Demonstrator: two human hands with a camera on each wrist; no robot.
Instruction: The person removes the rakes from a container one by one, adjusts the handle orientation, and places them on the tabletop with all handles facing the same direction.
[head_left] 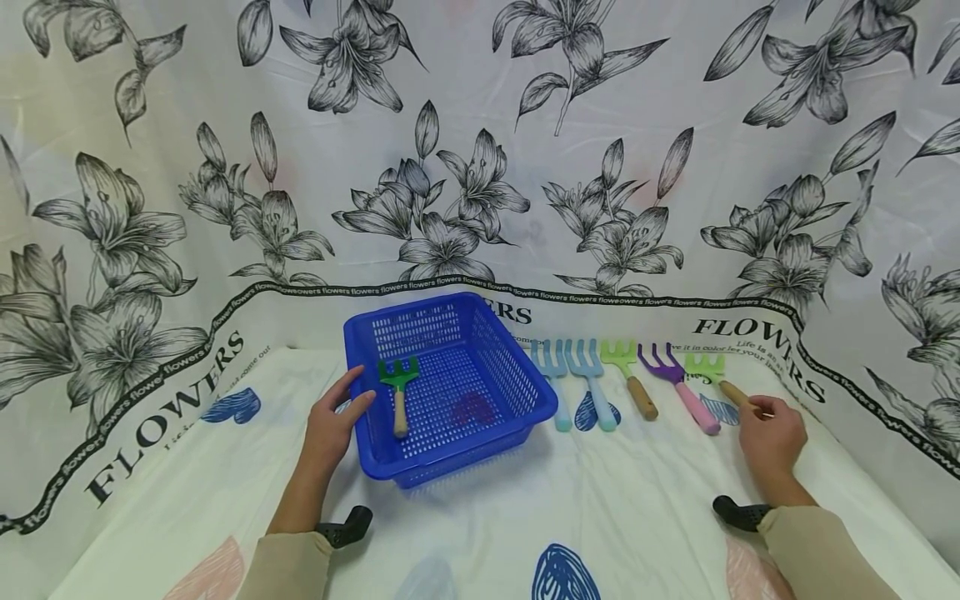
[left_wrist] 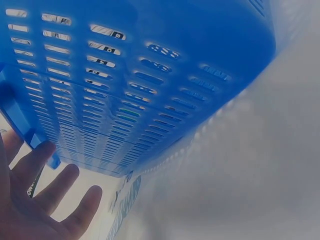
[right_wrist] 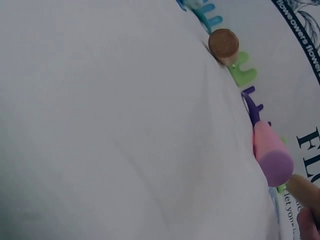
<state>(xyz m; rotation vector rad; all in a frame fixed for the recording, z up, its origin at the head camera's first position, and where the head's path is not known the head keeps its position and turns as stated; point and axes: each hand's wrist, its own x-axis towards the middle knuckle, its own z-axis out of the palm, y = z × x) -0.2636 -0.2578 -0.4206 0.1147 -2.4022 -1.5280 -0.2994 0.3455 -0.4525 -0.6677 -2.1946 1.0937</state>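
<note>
A blue plastic basket (head_left: 450,454) has a green hand rake (head_left: 400,400) with a wooden handle lying inside, toward its left wall. My left hand (head_left: 333,421) is at the basket's left rim, its fingers spread and fairly straight beside the slotted wall in the left wrist view. Farther right, my right hand (head_left: 772,433) pinches the wooden handle of a light green hand rake (head_left: 705,365), whose head lies on the cloth. Beside it is a purple hand rake (head_left: 667,367) with a pink handle, its butt large in the right wrist view.
Left of the purple rake, another light green rake (head_left: 618,354) with a wooden handle and two light blue rakes (head_left: 555,362) lie in a row. White cloth (head_left: 480,542) with leaf prints covers the table. A flower-printed curtain (head_left: 480,167) rises behind.
</note>
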